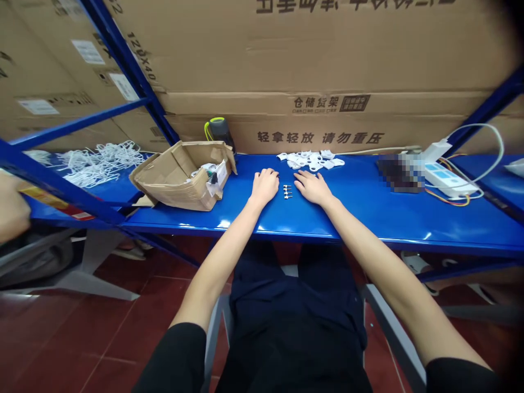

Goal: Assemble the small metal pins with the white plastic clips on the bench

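Head view, single frame. Landmark: blue steel shelf (pixel 360 210), all places given rel. to it.

Item 1: L hand (pixel 264 185), palm down on shelf, fingers (pixel 270 176) open, flat, gripping nothing. Item 2: R hand (pixel 313 186), palm down on shelf, fingers (pixel 302 176) also open, flat, empty. Item 3: 3 small metal screws (pixel 287 191), side by side on shelf, btwn both hands, just beside each, no visible contact.

Further back on shelf, near rear edge: pile of white plastic parts (pixel 311 160), just behind screws; black bottle w/ yellow-green strap (pixel 219 134), against carton. Left of hands on shelf: open cardboard box (pixel 184 177) w/ white items inside; further left, tangle of white cords (pixel 102 162). Right of hands on shelf: pixelated object (pixel 401 172), details unreadable; white power strip (pixel 450 180) w/ colored wires (pixel 452 200).

Behind shelf: stacked cardboard cartons (pixel 286 54), printed w/ Chinese text. Below shelf: red tile floor (pixel 82 338). At far left edge, beside shelf upright: another person's hand (pixel 12 207), blurred, fingers not readable.
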Tool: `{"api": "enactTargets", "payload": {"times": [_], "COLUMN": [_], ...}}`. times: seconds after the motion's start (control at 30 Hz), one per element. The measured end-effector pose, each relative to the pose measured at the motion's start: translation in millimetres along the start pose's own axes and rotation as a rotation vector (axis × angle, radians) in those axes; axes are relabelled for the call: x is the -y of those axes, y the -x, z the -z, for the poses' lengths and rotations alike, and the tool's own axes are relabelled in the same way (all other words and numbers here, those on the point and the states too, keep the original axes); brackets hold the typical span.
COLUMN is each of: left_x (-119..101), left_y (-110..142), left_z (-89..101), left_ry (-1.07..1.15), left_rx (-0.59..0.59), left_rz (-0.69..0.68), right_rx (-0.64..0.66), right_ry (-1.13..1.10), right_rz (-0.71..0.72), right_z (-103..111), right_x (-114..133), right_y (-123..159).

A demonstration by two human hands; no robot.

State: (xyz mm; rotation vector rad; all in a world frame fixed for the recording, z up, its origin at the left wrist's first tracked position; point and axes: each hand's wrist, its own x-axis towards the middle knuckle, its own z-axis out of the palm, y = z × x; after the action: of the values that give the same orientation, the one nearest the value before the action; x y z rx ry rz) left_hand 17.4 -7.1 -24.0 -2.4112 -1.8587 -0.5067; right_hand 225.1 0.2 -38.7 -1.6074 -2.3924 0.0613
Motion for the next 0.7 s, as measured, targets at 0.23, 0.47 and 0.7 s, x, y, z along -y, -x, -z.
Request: {"api": "enactTargets", "payload": {"times": [0.23, 0.47, 0.7], "left_x": [3.6, 10.2, 5.2], "left_y": [0.4, -4.0, -4.3], "left_z": [3.5, 0.3, 2.9], "left_ry": [0.040, 0.085, 0.131], "left_rx": [-0.083, -0.129, -0.135], "left_rz": [0.052, 0.028, -0.110], "right_rx": [-0.006, -0.046, -0.218], "right_ry": [-0.017, -0.110, -0.189], "right_rz": [0.001, 0.010, 0.103], "right_z": [0.5, 0.0, 2.6], "right_x": [-0.5, -11.6, -12.6], "right_y": [0.2, -5.6, -6.7]}}
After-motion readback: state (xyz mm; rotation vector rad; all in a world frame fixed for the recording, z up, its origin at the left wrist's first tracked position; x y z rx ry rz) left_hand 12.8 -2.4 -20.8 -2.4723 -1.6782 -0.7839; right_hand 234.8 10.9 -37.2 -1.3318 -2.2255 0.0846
